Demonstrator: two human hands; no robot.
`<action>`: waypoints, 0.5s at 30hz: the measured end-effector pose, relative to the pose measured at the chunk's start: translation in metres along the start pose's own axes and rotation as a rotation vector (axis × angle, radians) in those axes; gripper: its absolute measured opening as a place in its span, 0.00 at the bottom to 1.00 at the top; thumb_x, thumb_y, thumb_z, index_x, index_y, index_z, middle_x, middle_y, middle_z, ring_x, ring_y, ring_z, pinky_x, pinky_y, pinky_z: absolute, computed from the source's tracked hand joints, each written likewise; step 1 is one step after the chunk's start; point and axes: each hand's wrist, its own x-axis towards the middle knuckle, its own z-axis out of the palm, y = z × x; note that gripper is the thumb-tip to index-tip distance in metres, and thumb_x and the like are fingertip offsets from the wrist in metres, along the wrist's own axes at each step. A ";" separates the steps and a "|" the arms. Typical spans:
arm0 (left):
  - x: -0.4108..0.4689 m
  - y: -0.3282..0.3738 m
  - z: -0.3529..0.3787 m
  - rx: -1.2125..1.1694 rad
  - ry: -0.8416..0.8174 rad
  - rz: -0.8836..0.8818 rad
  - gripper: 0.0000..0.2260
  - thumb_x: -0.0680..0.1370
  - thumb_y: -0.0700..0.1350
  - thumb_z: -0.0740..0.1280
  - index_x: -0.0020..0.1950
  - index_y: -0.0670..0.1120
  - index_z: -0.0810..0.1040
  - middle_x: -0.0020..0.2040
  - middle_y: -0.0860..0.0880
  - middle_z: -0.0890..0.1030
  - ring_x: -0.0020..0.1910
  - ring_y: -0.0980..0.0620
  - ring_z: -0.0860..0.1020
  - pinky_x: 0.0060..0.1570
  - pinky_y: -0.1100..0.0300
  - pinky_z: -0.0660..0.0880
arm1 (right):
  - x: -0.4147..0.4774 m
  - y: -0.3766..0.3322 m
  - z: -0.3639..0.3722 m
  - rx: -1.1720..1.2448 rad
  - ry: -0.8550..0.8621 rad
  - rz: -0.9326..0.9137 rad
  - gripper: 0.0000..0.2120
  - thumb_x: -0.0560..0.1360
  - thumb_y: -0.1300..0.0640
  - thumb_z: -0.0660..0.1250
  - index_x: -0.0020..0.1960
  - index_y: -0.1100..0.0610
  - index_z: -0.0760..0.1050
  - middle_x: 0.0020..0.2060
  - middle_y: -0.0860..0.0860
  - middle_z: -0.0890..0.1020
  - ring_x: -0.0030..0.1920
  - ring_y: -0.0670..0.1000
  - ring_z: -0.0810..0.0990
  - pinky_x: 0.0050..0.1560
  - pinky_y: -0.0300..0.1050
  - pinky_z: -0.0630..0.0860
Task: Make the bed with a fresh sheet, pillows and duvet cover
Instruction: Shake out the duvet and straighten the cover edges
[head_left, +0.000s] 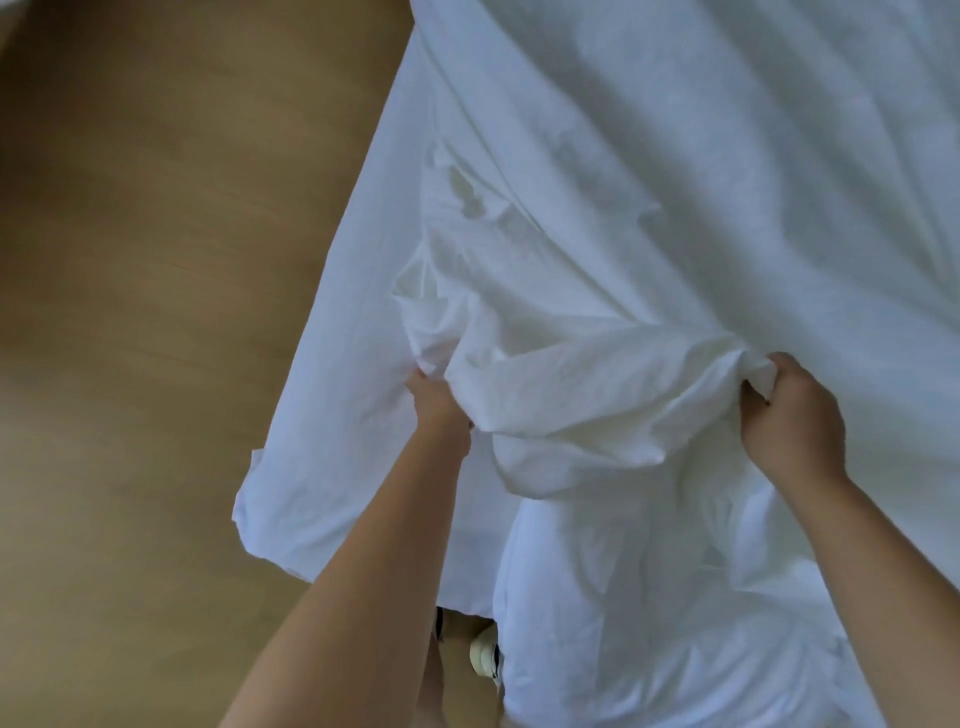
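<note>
Nearest me, below both wrists, what looks like one shoe (485, 656) peeks out from under the hanging cloth. Above it my left hand (439, 408) grips a fold of the white bedding (649, 182). Its fingertips are buried in the fabric, so I cannot tell how tightly they close. My right hand (792, 421) is curled hard round a gathered bunch, with the cloth pinched between thumb and fingers. The bedding sags in a loose pouch between the two grips, drapes down past my wrists, and spreads away beyond my fingertips. I cannot tell whether it is the sheet or the duvet cover. To do this well, I judge I should draw the hands apart until the slack between them goes taut, then find a true edge or corner before spreading it. I count two hands, one piece of bedding, one shoe and no pillows in view. Wooden floor (156, 312) lies left of my left fingers.
</note>
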 end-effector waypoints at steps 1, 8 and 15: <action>-0.002 0.001 0.003 0.133 -0.012 0.070 0.09 0.82 0.46 0.57 0.47 0.46 0.74 0.43 0.46 0.75 0.42 0.47 0.74 0.36 0.62 0.72 | 0.003 0.004 0.001 0.016 -0.003 0.057 0.05 0.77 0.62 0.59 0.43 0.62 0.69 0.36 0.57 0.73 0.39 0.60 0.72 0.38 0.49 0.66; -0.026 0.024 -0.016 0.117 -0.070 0.439 0.06 0.75 0.37 0.65 0.39 0.45 0.78 0.36 0.47 0.81 0.38 0.47 0.79 0.36 0.59 0.76 | 0.012 0.010 -0.006 0.093 -0.013 0.201 0.09 0.74 0.66 0.61 0.53 0.66 0.72 0.52 0.66 0.77 0.52 0.65 0.76 0.45 0.46 0.66; -0.052 0.032 -0.048 0.085 -0.228 0.182 0.10 0.79 0.52 0.62 0.51 0.48 0.77 0.46 0.49 0.81 0.43 0.52 0.81 0.42 0.59 0.78 | -0.040 -0.032 -0.005 0.032 -0.048 -0.470 0.43 0.63 0.56 0.73 0.74 0.60 0.60 0.67 0.65 0.67 0.66 0.62 0.65 0.65 0.60 0.62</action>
